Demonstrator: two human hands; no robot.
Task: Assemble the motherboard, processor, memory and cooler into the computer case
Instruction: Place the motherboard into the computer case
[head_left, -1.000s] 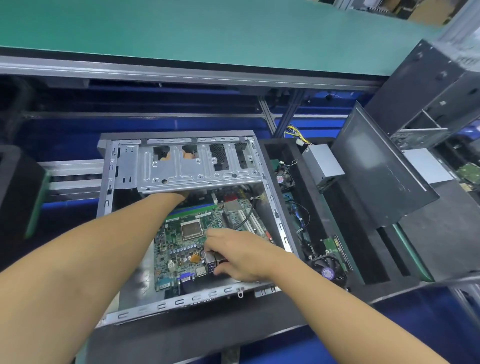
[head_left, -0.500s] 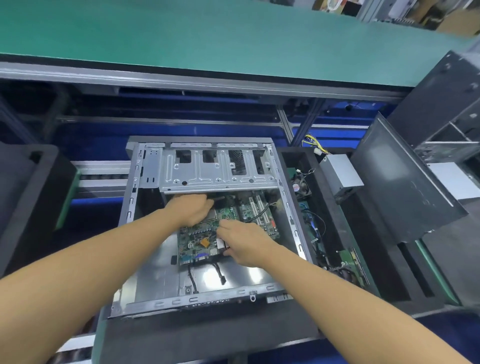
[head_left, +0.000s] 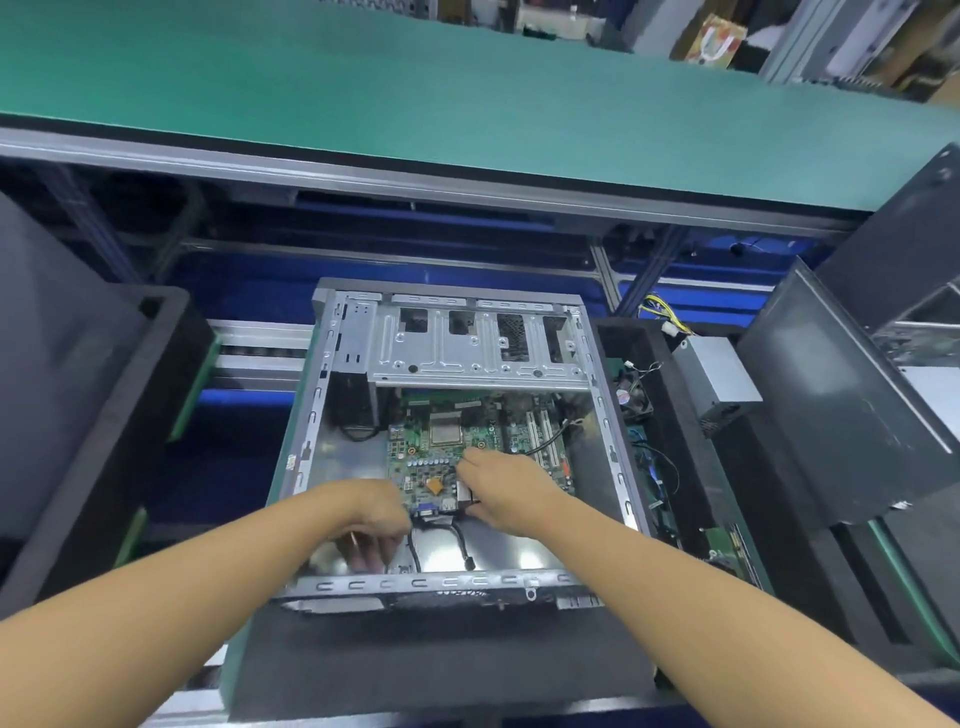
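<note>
— So where's the board?
— Lying flat inside the open case (head_left: 306, 431), the green motherboard (head_left: 470, 441) sits toward the far right, its square socket (head_left: 445, 428) bare.
— And the hands?
— Right hand (head_left: 498, 486) pinches the board's near edge by the ports. Left hand (head_left: 371, 519) curls at the near left corner; whether it grips anything, I cannot tell. Two black cables (head_left: 460, 540) trail beneath.
</note>
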